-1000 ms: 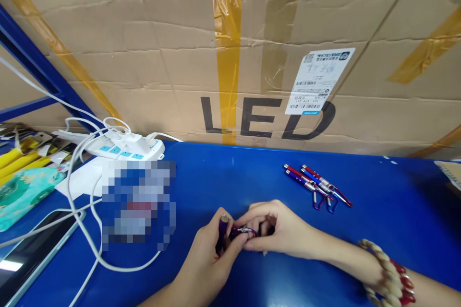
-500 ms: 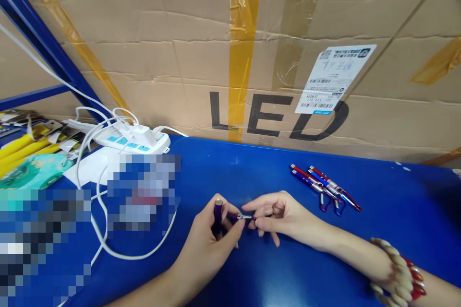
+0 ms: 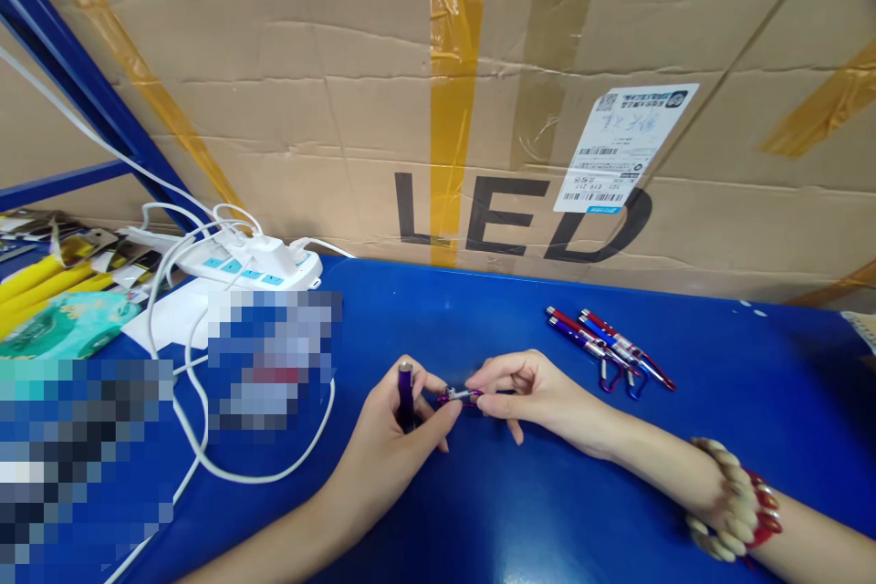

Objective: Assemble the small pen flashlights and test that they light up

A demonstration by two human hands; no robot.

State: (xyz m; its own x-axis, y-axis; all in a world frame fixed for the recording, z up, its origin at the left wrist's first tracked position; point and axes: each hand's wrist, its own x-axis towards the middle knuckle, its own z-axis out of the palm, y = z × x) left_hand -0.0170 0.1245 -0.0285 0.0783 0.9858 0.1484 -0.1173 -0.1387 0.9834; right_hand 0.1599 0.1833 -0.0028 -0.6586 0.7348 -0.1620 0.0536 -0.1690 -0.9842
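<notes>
My left hand (image 3: 391, 438) is closed, with a dark purple metal tube (image 3: 406, 394) upright between its fingers. Its thumb and fingertip also pinch one end of a small purple and silver carabiner clip piece (image 3: 464, 395). On the other end of that piece, the thumb and index finger of my right hand (image 3: 530, 391) are pinched. Whether the tube joins the clip piece is hidden by my left fingers. To the right, behind my right hand, lie several slim red, blue and purple metal tubes with carabiner ends (image 3: 589, 342).
The blue tabletop (image 3: 438, 310) runs up to a large cardboard box (image 3: 328, 109) marked LED. At left are a white power strip (image 3: 301, 274) with looping cables, a green packet (image 3: 75, 324) and yellow items (image 3: 37, 278). Blurred patches cover the lower left.
Both hands have shifted slightly up in the picture, while the view itself has moved a little. The right fingertips sit closer together on the clip piece.
</notes>
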